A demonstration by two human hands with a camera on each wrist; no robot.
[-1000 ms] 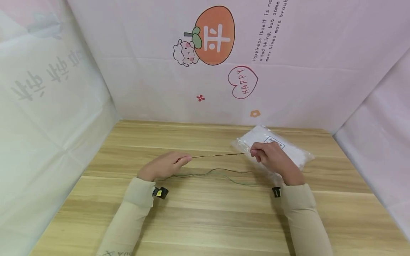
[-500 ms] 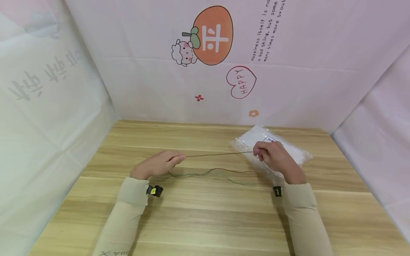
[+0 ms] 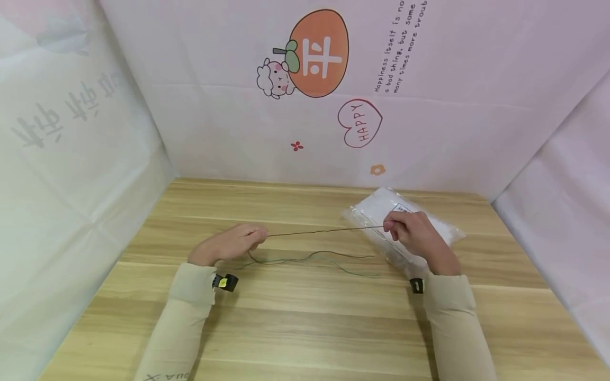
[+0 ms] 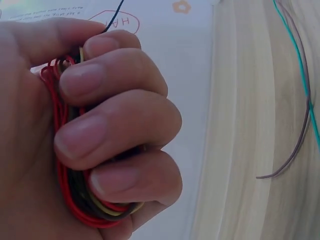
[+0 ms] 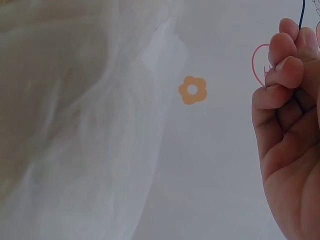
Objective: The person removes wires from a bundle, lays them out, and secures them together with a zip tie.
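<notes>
My left hand (image 3: 230,244) curls its fingers round a coiled bundle of thin wires (image 4: 80,202), red, black and yellow, as the left wrist view shows. From its thumb and forefinger a dark wire (image 3: 324,231) runs nearly straight across to my right hand (image 3: 413,234), which pinches it between thumb and fingertips. Both hands are raised above the wooden table (image 3: 305,328). Below the stretched wire lie a brown wire (image 3: 340,255) and a green wire (image 3: 355,273), loosely wavy and crossing each other near the left hand.
A white package in clear plastic (image 3: 374,209) with a printed label lies at the back right, partly behind the right hand. Printed white cloth (image 3: 229,137) hangs behind the table and along both sides. Black wrist cameras (image 3: 226,282) sit at the cuffs.
My left hand has drifted left and my right hand slightly right, so the visible stretch of dark wire between them has grown longer. The loose wires and the package stay put.
</notes>
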